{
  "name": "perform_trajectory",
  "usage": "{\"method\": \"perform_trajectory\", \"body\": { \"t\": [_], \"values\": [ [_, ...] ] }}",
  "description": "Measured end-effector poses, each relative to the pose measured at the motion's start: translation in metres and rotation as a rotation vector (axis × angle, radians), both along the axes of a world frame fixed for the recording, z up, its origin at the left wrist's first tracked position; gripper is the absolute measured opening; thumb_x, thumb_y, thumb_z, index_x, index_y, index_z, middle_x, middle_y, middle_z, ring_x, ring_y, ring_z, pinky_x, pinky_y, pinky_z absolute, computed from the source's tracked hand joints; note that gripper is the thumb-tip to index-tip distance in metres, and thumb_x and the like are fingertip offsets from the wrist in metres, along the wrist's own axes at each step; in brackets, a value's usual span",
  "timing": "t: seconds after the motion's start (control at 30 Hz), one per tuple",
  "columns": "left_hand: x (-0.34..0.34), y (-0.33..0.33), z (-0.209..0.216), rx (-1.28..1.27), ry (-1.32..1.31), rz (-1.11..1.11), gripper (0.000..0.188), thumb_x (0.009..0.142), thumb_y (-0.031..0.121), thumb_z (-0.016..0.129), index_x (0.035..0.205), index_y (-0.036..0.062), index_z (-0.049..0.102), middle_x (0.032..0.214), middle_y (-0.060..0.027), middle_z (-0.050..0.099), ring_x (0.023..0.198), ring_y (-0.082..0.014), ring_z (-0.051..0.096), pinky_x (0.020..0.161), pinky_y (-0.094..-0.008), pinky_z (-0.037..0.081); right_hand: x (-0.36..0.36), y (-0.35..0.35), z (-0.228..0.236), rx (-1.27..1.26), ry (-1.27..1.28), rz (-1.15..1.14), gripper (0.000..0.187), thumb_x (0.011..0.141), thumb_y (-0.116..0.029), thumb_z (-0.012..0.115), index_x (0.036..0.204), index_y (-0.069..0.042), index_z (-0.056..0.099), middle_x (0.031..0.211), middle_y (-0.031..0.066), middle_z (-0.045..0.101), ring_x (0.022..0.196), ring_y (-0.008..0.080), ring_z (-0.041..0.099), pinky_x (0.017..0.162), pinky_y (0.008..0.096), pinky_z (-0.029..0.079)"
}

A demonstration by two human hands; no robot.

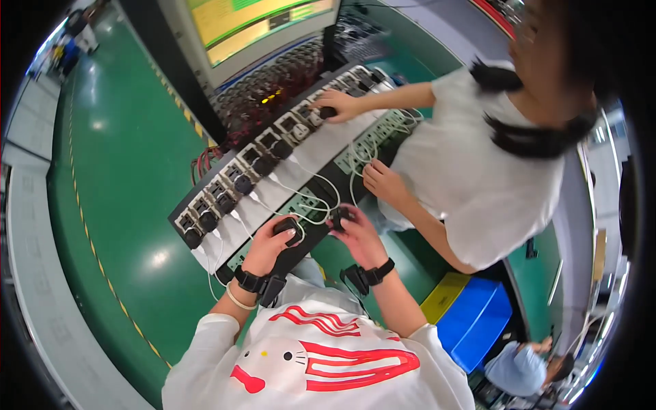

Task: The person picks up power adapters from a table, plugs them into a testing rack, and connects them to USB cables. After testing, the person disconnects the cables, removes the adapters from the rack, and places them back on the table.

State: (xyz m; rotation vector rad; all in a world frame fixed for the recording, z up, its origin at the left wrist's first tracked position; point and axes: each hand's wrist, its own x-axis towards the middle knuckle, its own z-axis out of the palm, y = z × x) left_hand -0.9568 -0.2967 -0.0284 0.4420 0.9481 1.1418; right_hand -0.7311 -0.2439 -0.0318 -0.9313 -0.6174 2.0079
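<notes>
My left hand [272, 243] is closed around a black power adapter [290, 228], with the thumb across its front. A short way to the right, my right hand [358, 236] grips a second black power adapter [339, 217]. Both hands are above the near edge of a long test bench [240, 217]. A slanted row of sockets runs along it, and several black adapters [242, 184] are plugged in there. White cables [277, 183] trail from these toward me, over green outlet strips [305, 201]. One cable loops close to my hands; where it ends is unclear.
To my right a person [471, 171] in white has one hand [339, 106] on an adapter in the row and the other [384, 182] by the near strip. Behind the bench stands a lit screen [253, 27]. A blue bin [471, 318] and yellow bin [444, 297] stand at right.
</notes>
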Motion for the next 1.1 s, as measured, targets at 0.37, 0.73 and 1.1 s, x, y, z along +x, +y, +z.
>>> {"method": "perform_trajectory", "body": {
  "t": [0.37,0.73,1.1],
  "values": [
    [-0.032,0.015,0.0,-0.143,-0.438,0.36,0.037,0.09,0.023,0.048,0.121,0.0015,0.048,0.115,-0.0139,0.056,0.107,-0.0336,0.055,0.091,-0.0445,0.046,-0.099,0.219,-0.077,0.712,-0.937,-0.116,0.053,0.075,-0.006,0.067,0.125,-0.004,0.049,0.108,0.0163,0.056,0.095,0.0292,0.058,0.082,0.036,0.046],
    [-0.02,0.005,-0.014,-0.078,-0.567,0.625,0.034,0.094,0.025,0.045,0.12,0.0025,0.049,0.12,-0.0167,0.054,0.114,-0.0366,0.05,0.092,-0.0462,0.044,-0.123,0.227,-0.064,1.024,-1.289,0.145,0.051,0.072,-0.009,0.069,0.121,-0.009,0.054,0.106,0.0191,0.052,0.095,0.0385,0.054,0.081,0.0429,0.045],
    [0.019,0.029,-0.013,-0.265,0.089,0.468,0.05,0.091,0.027,0.053,0.135,0.0055,0.041,0.112,-0.0072,0.058,0.099,-0.0171,0.059,0.083,-0.0314,0.044,-0.096,0.087,0.003,1.19,-0.544,0.801,0.053,0.082,-0.011,0.061,0.131,-0.003,0.044,0.117,0.0194,0.054,0.106,0.0293,0.055,0.091,0.0327,0.044]
  ]
}}
